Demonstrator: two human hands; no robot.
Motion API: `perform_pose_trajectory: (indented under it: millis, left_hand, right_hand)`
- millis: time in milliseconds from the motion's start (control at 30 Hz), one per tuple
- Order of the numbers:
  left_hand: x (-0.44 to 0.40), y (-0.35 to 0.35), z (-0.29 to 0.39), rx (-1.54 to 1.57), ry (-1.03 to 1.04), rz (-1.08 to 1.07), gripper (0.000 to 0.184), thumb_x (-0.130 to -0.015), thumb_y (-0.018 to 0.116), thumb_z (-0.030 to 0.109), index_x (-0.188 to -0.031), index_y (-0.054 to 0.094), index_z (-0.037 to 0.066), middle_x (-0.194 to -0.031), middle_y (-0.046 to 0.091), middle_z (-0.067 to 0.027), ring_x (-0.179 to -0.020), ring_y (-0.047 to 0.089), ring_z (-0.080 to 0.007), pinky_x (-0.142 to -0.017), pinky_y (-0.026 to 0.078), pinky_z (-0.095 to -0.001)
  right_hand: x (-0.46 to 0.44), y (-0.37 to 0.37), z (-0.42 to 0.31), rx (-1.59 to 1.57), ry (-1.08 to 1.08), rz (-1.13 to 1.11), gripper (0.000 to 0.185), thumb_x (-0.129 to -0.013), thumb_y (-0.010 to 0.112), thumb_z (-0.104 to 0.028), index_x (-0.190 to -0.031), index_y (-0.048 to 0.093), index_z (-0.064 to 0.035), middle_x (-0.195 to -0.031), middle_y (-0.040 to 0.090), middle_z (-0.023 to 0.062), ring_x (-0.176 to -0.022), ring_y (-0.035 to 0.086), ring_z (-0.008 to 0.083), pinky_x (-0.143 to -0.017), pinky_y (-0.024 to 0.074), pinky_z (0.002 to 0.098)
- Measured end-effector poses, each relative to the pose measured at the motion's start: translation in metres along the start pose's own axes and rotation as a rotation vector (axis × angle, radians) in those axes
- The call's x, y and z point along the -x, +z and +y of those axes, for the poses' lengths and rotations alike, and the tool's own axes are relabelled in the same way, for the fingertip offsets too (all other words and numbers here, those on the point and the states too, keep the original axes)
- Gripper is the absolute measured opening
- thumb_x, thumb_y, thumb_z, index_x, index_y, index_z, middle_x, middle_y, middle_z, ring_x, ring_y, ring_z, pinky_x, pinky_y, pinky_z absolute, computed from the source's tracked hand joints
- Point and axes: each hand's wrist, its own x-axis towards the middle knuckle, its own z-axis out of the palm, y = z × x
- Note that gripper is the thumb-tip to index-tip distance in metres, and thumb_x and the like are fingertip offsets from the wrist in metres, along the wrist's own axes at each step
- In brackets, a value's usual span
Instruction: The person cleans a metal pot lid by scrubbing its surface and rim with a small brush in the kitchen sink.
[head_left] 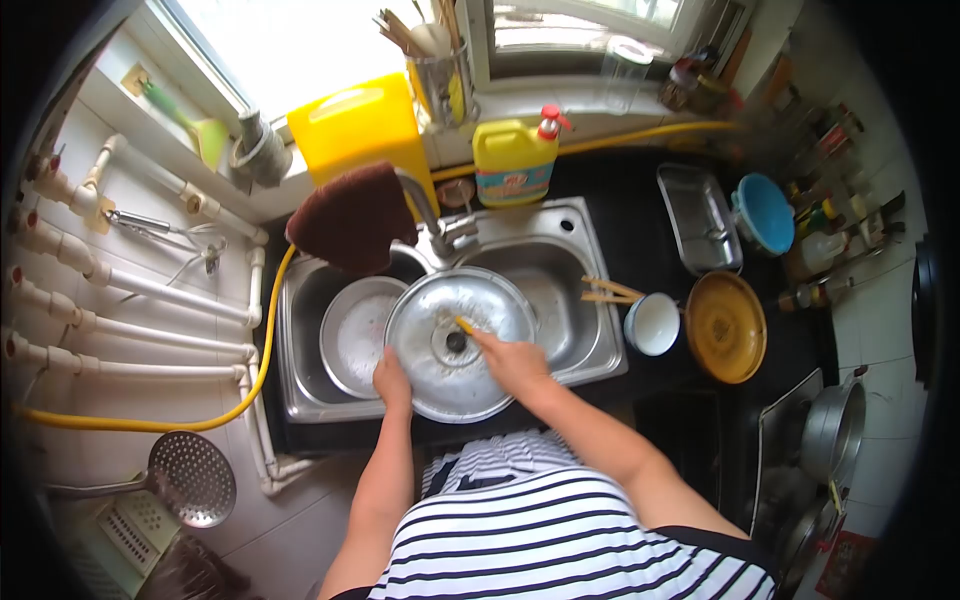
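A round metal lid [488, 385] with a black knob in its middle lies over the divider of the double sink. My left hand [392, 380] grips the lid's left rim. My right hand [512, 364] is closed around a small yellow-orange item [464, 325], its tip on the lid beside the knob; most of it is hidden by the fingers. In the left basin, partly behind the lid, is a metal bowl [352, 335]. The faucet [428, 215] rises behind the lid, with a brown cloth [350, 222] draped over it.
Right of the sink are a white bowl [655, 325] with chopsticks [612, 291], a brown round dish [727, 327], a metal tray [698, 215] and a blue basin [765, 214]. A yellow detergent jug [512, 160] stands behind the sink. A yellow hose [262, 365] runs down the left.
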Motion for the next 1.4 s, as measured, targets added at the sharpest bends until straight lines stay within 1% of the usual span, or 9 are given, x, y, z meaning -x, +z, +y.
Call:
perform_pose_trajectory:
  millis: [100,167,300,433,633,733,833,1100,1400]
  left_hand:
    - [-0.009,0.011,0.000,-0.026,-0.018,-0.033,0.062,-0.098,0.046,0.048,-0.084,0.066,-0.009,-0.083,0.066,-0.0288,-0.078,0.063,-0.0414,-0.075,0.045,-0.0489]
    - [-0.016,0.005,0.001,-0.043,0.025,0.002,0.062,-0.101,0.044,0.045,-0.081,0.065,-0.010,-0.076,0.066,-0.0234,-0.072,0.060,-0.0294,-0.071,0.044,-0.0447]
    - [-0.002,0.008,0.012,0.007,-0.025,-0.072,0.061,-0.102,0.043,0.044,-0.086,0.065,-0.011,-0.078,0.067,-0.0205,-0.071,0.059,-0.0265,-0.072,0.045,-0.0428]
    - [-0.005,0.008,0.021,-0.001,-0.062,-0.078,0.061,-0.102,0.043,0.044,-0.088,0.066,-0.011,-0.079,0.068,-0.0210,-0.073,0.061,-0.0274,-0.072,0.046,-0.0428]
    - [0.002,0.002,0.027,-0.059,0.029,-0.052,0.061,-0.101,0.043,0.044,-0.082,0.066,-0.009,-0.073,0.066,-0.0219,-0.068,0.062,-0.0328,-0.070,0.046,-0.0457]
    - [0.000,0.001,0.024,-0.081,0.005,-0.061,0.063,-0.102,0.042,0.045,-0.088,0.067,-0.011,-0.081,0.068,-0.0241,-0.074,0.063,-0.0319,-0.073,0.046,-0.0440]
    - [-0.002,0.004,0.026,-0.048,0.003,-0.067,0.062,-0.101,0.042,0.045,-0.086,0.067,-0.009,-0.079,0.068,-0.0245,-0.072,0.063,-0.0347,-0.072,0.046,-0.0455]
    - [-0.008,0.011,0.006,-0.011,0.044,-0.028,0.060,-0.101,0.044,0.044,-0.081,0.066,-0.008,-0.077,0.066,-0.0256,-0.071,0.061,-0.0394,-0.071,0.046,-0.0471]
    - [0.001,0.005,0.017,0.026,0.013,-0.037,0.058,-0.101,0.045,0.044,-0.087,0.067,-0.009,-0.081,0.067,-0.0275,-0.077,0.064,-0.0397,-0.073,0.047,-0.0468]
  right_hand:
    - [0.012,-0.018,0.001,-0.014,0.018,-0.026,0.030,-0.093,0.057,-0.026,-0.121,0.066,-0.0267,-0.067,0.067,0.0136,-0.060,0.067,0.0332,-0.054,0.0516,0.0485]
    - [0.000,0.002,0.003,-0.045,0.001,0.012,0.028,-0.094,0.057,-0.027,-0.119,0.067,-0.0253,-0.067,0.067,0.0136,-0.060,0.066,0.0341,-0.054,0.0513,0.0481]
    - [-0.036,0.002,-0.012,-0.059,0.007,0.077,0.023,-0.095,0.054,-0.030,-0.114,0.068,-0.0259,-0.069,0.067,0.0147,-0.061,0.066,0.0350,-0.057,0.0514,0.0466]
    - [0.005,-0.015,-0.001,0.000,0.076,-0.095,0.025,-0.097,0.052,-0.032,-0.117,0.067,-0.0273,-0.070,0.068,0.0144,-0.065,0.067,0.0351,-0.060,0.0515,0.0474]
    - [-0.018,-0.002,-0.011,-0.041,0.052,-0.043,0.027,-0.098,0.049,-0.030,-0.119,0.066,-0.0252,-0.076,0.070,0.0138,-0.070,0.067,0.0360,-0.062,0.0510,0.0494]
    - [-0.034,0.003,-0.015,-0.091,0.077,-0.046,0.029,-0.098,0.051,-0.034,-0.120,0.067,-0.0264,-0.085,0.071,0.0148,-0.075,0.068,0.0357,-0.068,0.0524,0.0457]
    - [0.000,-0.011,-0.002,-0.023,0.083,-0.067,0.028,-0.098,0.049,-0.033,-0.119,0.067,-0.0277,-0.077,0.070,0.0146,-0.073,0.068,0.0355,-0.065,0.0517,0.0489]
    - [-0.030,-0.005,-0.004,-0.079,0.108,-0.002,0.029,-0.098,0.049,-0.034,-0.120,0.067,-0.0269,-0.079,0.070,0.0130,-0.073,0.068,0.0356,-0.066,0.0513,0.0479]
    - [0.011,-0.014,-0.005,-0.119,0.127,-0.154,0.029,-0.098,0.050,-0.036,-0.120,0.067,-0.0264,-0.084,0.071,0.0136,-0.077,0.068,0.0354,-0.068,0.0516,0.0471]
